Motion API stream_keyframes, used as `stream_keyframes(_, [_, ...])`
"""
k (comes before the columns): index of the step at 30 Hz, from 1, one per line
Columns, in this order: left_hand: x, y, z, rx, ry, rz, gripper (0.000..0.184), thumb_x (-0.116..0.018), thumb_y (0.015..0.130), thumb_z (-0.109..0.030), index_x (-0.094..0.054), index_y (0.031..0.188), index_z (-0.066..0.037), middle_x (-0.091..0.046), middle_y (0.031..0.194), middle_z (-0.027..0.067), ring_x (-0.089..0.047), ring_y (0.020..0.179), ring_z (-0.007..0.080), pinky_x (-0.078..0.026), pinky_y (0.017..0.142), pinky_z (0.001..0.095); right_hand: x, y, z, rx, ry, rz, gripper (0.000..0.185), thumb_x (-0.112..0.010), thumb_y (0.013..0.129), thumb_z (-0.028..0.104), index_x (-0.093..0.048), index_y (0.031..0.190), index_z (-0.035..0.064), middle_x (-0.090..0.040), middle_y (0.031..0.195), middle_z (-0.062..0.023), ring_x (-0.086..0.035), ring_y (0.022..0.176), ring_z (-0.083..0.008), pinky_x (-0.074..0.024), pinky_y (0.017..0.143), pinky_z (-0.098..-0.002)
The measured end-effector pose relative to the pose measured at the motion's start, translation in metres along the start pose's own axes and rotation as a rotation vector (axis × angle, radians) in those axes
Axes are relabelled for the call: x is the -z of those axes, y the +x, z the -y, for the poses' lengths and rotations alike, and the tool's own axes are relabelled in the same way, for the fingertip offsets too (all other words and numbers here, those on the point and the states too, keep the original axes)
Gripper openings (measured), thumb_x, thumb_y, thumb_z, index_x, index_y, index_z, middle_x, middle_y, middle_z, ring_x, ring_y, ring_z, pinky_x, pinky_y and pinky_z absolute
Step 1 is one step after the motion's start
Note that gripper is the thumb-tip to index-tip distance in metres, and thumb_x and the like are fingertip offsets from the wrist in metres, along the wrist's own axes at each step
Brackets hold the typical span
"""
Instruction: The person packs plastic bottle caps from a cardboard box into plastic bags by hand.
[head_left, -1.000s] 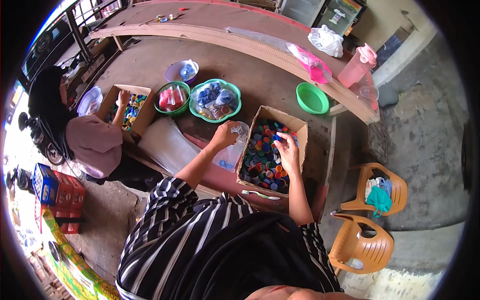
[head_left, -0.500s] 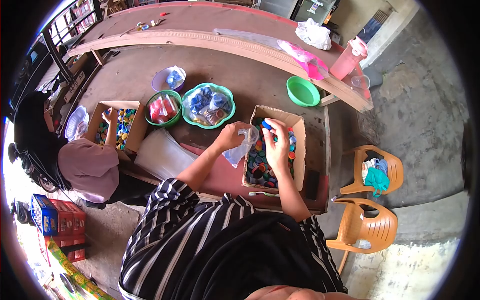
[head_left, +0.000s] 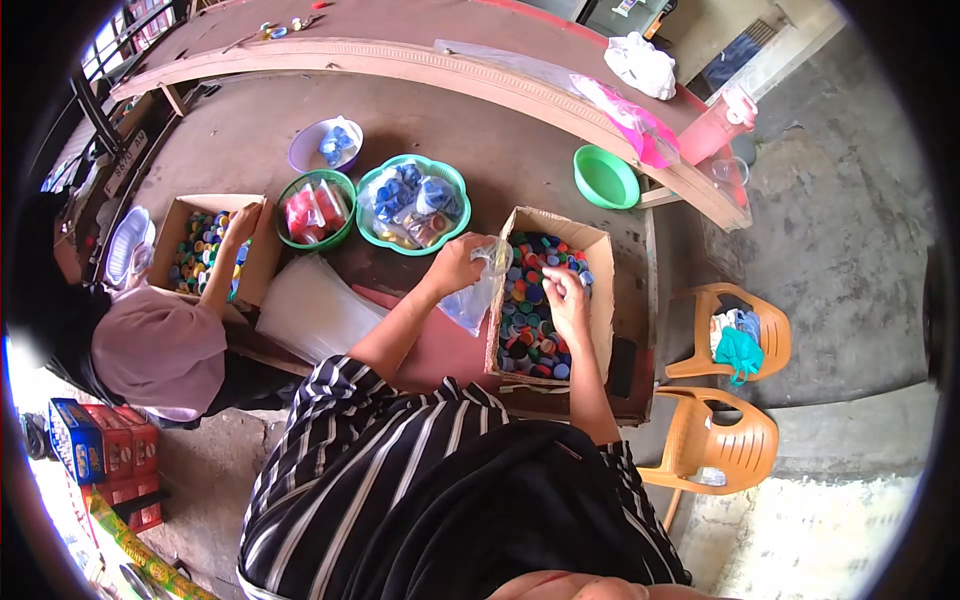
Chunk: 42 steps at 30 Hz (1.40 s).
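My left hand [head_left: 459, 264] is closed on the rim of a clear plastic bag [head_left: 468, 303], which hangs open just left of a cardboard box [head_left: 597, 345]. A few blue things show low in the bag. The box holds many bottle caps [head_left: 528, 322] in blue, red, green, orange and black. Over the caps, my right hand [head_left: 566, 297] has its fingers bent and drawn together; whether anything small is between them is too small to make out. Flat clear bags [head_left: 318, 308] lie in a stack to the left of my left forearm.
Basins with bagged caps, a teal one [head_left: 461, 190] and a green one [head_left: 284, 226], stand behind the stack. An empty green basin [head_left: 606, 178] is at the back right. A co-worker [head_left: 160, 345] reaches into another cap box [head_left: 262, 262] at the left. Orange chairs [head_left: 738, 450] stand right.
My right hand held a blue cap by the bag's mouth half a second ago; now it is lower, over the box, without that cap. The co-worker's hand has shifted to the box's far right corner.
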<state>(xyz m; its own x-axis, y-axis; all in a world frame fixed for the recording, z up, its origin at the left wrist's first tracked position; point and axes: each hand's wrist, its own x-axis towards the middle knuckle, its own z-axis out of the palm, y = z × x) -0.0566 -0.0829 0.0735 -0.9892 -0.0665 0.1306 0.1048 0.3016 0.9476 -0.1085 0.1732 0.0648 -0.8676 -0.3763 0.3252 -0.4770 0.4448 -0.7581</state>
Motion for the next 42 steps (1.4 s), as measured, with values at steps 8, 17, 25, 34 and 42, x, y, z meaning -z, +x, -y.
stream_keyframes(8, [0.017, -0.002, 0.007, 0.033, -0.086, -0.061, 0.045, -0.052, 0.082, 0.002, -0.062, 0.126, 0.001, -0.063, 0.119, 0.0133, -0.068, 0.065, 0.0194, -0.056, 0.061, 0.0315, -0.001, -0.069, -0.072, -0.251, -0.202, 0.104, 0.028, -0.073, 0.083, 0.009, -0.068, 0.110, 0.0064, -0.064, 0.100, -0.0146, -0.063, 0.095, -0.0308, -0.0506, 0.081, -0.0389])
stream_keyframes(17, [0.048, -0.040, 0.037, 0.035, -0.113, -0.296, 0.050, -0.050, 0.078, 0.007, -0.063, 0.126, -0.001, -0.065, 0.120, 0.0122, -0.063, 0.066, 0.0143, -0.051, 0.065, 0.0280, -0.008, -0.103, -0.090, -0.259, -0.221, 0.295, 0.032, -0.073, 0.081, 0.008, -0.065, 0.111, 0.0029, -0.062, 0.100, -0.0143, -0.061, 0.087, -0.0295, -0.0488, 0.079, -0.0400])
stream_keyframes(25, [0.044, -0.045, 0.034, 0.178, -0.249, -0.318, 0.047, -0.050, 0.082, 0.009, -0.063, 0.127, -0.002, -0.065, 0.117, 0.0100, -0.061, 0.069, 0.0109, -0.052, 0.064, 0.0261, -0.017, -0.086, -0.092, -0.324, -0.248, 0.347, 0.029, -0.071, 0.084, 0.008, -0.064, 0.111, 0.0002, -0.064, 0.105, -0.0163, -0.065, 0.090, -0.0306, -0.0522, 0.079, -0.0380])
stream_keyframes(34, [0.035, -0.020, -0.028, -0.217, 0.067, -0.096, 0.050, -0.053, 0.071, 0.009, -0.067, 0.118, -0.001, -0.066, 0.121, 0.0163, -0.068, 0.096, 0.0332, -0.054, 0.085, 0.0375, -0.018, -0.092, -0.094, -0.308, -0.284, 0.375, 0.032, -0.071, 0.084, 0.012, -0.064, 0.113, 0.0027, -0.062, 0.113, -0.0181, -0.062, 0.102, -0.0371, -0.0507, 0.084, -0.0434])
stream_keyframes(42, [0.047, -0.039, -0.051, -0.242, 0.305, 0.057, 0.041, -0.056, 0.075, 0.005, -0.071, 0.109, -0.009, -0.066, 0.119, 0.0085, -0.067, 0.099, 0.0333, -0.055, 0.083, 0.0415, -0.018, -0.103, -0.066, 0.008, -0.223, 0.182, 0.038, -0.070, 0.085, 0.006, -0.063, 0.121, 0.0024, -0.061, 0.111, -0.0150, -0.062, 0.099, -0.0314, -0.0502, 0.084, -0.0372])
